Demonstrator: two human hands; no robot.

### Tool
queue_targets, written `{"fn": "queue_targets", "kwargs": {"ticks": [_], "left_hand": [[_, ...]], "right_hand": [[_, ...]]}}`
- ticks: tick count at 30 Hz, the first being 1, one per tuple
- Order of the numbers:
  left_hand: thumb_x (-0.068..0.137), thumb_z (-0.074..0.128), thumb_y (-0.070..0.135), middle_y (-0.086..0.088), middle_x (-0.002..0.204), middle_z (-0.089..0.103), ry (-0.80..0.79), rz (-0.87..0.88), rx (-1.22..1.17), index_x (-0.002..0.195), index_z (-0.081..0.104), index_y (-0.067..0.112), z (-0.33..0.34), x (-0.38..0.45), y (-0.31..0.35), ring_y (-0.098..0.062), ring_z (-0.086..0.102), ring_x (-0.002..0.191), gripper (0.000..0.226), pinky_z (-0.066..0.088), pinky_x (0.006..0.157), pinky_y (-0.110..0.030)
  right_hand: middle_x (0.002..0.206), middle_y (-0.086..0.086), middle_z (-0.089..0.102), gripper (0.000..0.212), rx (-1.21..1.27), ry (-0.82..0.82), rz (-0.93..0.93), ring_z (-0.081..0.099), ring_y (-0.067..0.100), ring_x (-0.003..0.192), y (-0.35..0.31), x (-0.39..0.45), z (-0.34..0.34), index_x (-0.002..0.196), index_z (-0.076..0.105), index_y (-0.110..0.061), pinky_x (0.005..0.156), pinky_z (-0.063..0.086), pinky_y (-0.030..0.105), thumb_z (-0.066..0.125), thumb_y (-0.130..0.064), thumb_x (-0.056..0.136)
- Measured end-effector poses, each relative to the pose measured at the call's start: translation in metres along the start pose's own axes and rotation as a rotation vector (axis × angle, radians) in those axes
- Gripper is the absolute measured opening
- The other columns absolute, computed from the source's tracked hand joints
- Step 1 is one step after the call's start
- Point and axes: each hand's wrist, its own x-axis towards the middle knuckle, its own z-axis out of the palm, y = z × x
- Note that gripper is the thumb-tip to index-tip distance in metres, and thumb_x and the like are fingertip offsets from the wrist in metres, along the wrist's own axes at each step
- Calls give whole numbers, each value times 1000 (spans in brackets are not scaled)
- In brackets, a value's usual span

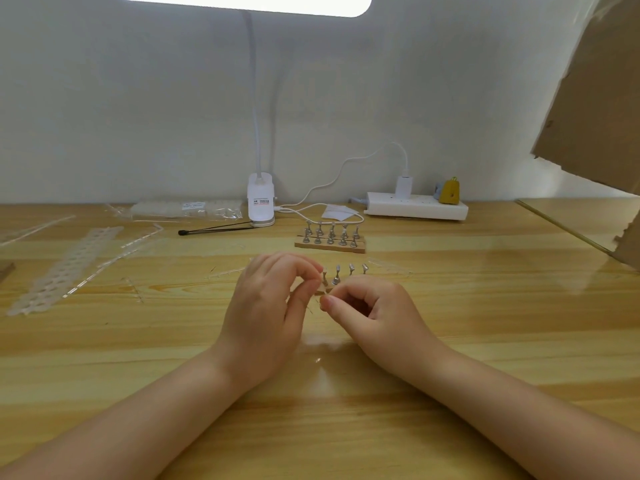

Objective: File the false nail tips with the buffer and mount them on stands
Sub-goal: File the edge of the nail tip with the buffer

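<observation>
- Left hand (266,306), right hand (374,313): fingers curled together, pinching a small item between them; which item, cannot tell.
- Wooden base (330,246) on surface (450,306): holds ten nail stands (330,233).
- Plastic bag (187,209): nail tips inside.

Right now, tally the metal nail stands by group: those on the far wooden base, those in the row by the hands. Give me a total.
Stands on the far wooden base: 10
Stands in the near row: 4 in view; more may be hidden
Total: 14 in view
</observation>
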Motion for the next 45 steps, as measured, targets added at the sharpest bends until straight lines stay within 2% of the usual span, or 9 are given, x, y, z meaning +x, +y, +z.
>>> {"fn": "queue_targets", "kwargs": {"ticks": [3,8,19,24,30,33,36,39,45], "left_hand": [[93,47,27,10,97,63,13,-36,-48,88,60,16,0,-1,2,-11,56,96,17,50,81,-45],[98,50,24,15,94,65,173,-377,-220,88,53,34,-6,3,-5,-1,59,94,15,51,83,-34],[97,50,17,16,77,67,-30,-438,44,88,49,28,-2,0,-10,-7,60,80,14,47,76,-37],[97,49,20,19,77,65,-124,-459,128,83,44,34,-2,2,-10,-4,54,71,21,40,69,-33],[98,46,21,15,82,65,-164,-460,159,81,42,36,-1,1,-12,-4,54,77,23,37,70,-31],[96,52,21,9,87,67,-129,-420,141,89,52,29,-2,1,-12,-10,57,77,10,45,71,-35],[91,64,14,4,84,69,-43,-236,124,90,62,14,-3,0,-7,-18,63,77,2,51,72,-44],[88,65,15,3,77,69,1,-46,180,82,67,10,-2,-1,2,-18,64,69,8,53,65,-43],[85,53,27,8,78,71,-33,54,99,79,68,14,-2,0,10,-15,66,69,21,54,64,-39]], "right_hand": [[64,0,56,20,-26,5,-36,48,10,59,1,0,1,73,67,-14,56,41,26,63,-24,91],[66,-6,58,19,-183,41,-86,50,10,63,5,0,-5,73,67,-13,59,44,34,65,-21,90],[82,-1,59,16,-784,-173,-299,50,23,77,5,5,-24,96,75,-27,63,35,30,62,-24,88],[74,-2,59,22,-797,-84,-197,48,19,73,5,5,-27,79,75,-19,62,30,27,55,-26,75],[87,-6,64,21,-816,-20,13,46,16,85,17,6,-25,92,66,-20,71,32,28,49,-29,84],[84,-5,63,15,-750,33,-5,46,16,82,16,6,-24,89,67,-18,69,32,28,54,-25,85],[71,-10,62,17,-356,58,68,52,9,69,6,5,-20,78,70,-18,65,39,21,61,-27,88],[70,-2,68,23,117,-61,224,56,10,59,-6,2,-10,80,75,-21,53,45,20,62,-37,90],[66,-14,65,20,384,-91,328,54,-3,57,-8,-1,-4,80,74,-22,55,40,9,62,-35,91]]}}
